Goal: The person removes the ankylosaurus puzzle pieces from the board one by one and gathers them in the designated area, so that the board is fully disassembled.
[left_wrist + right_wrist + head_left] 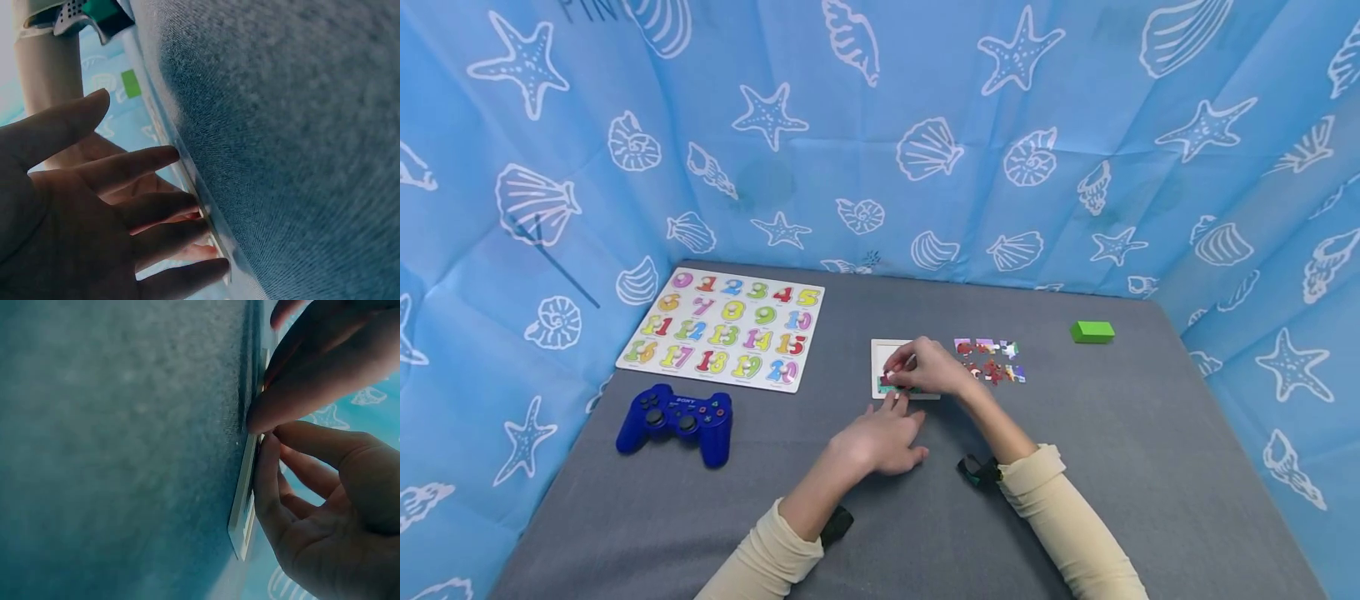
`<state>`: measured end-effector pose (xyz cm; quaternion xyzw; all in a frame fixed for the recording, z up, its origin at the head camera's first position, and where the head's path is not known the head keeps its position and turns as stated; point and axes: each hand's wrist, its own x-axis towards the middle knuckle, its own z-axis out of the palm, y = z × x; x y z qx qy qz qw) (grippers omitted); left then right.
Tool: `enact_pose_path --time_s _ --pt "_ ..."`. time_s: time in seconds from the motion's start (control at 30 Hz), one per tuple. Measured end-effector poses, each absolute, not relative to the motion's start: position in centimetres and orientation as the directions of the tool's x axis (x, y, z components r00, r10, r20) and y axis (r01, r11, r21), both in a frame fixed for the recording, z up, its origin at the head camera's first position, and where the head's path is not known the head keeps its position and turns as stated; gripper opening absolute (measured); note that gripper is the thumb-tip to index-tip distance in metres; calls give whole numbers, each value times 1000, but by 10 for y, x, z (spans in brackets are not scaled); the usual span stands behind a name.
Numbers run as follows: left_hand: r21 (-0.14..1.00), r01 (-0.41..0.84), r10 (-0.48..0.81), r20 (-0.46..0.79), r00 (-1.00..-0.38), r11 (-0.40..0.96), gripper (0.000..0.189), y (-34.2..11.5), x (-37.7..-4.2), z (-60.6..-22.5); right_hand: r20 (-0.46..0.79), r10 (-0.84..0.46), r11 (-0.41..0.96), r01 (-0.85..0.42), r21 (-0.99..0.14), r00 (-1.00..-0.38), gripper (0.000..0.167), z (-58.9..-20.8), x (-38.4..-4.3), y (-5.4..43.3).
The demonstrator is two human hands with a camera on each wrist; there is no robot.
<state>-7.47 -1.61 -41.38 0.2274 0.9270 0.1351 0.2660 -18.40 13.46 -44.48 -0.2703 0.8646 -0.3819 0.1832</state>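
Note:
A small white puzzle tray (pixel 876 360) lies flat on the table, with some dark red and green picture pieces inside. My right hand (pixel 931 367) reaches over it from the right and covers much of it. Thumb and forefinger pinch a small jigsaw piece (pixel 886 378) low over the tray's left part; the fingers mostly hide it. Along the near edge of the tray my left hand (pixel 883 437) touches the rim with its fingertips, its fingers spread and fairly straight. Loose jigsaw pieces (pixel 992 372), red, purple and white, lie just right of the tray.
At the back left lies a number puzzle board (pixel 718 329). A blue game controller (pixel 676 419) sits in front of it. To the right stands a green block (pixel 1092 332). A blue shell-patterned curtain (pixel 850 167) hangs around the grey table (pixel 1150 467).

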Motion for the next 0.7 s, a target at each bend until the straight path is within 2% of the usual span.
enact_pose_path --time_s 0.13,0.4,0.57,0.7 --pt "361 335 474 -428 -769 870 61 -15 -73 -414 -125 -585 594 -318 -738 -802 10 -446 -186 130" --pt "372 315 463 -432 -774 873 60 -15 -72 -415 -144 -612 575 -312 -757 -778 14 -448 -190 130" --pt "377 309 462 -439 -771 873 60 -16 -73 -415 -127 -645 511 -301 -805 -754 14 -448 -188 132" --pt "376 327 476 -430 -767 867 59 -16 -74 -417 -107 -621 454 -245 -857 -776 12 -450 -187 140"
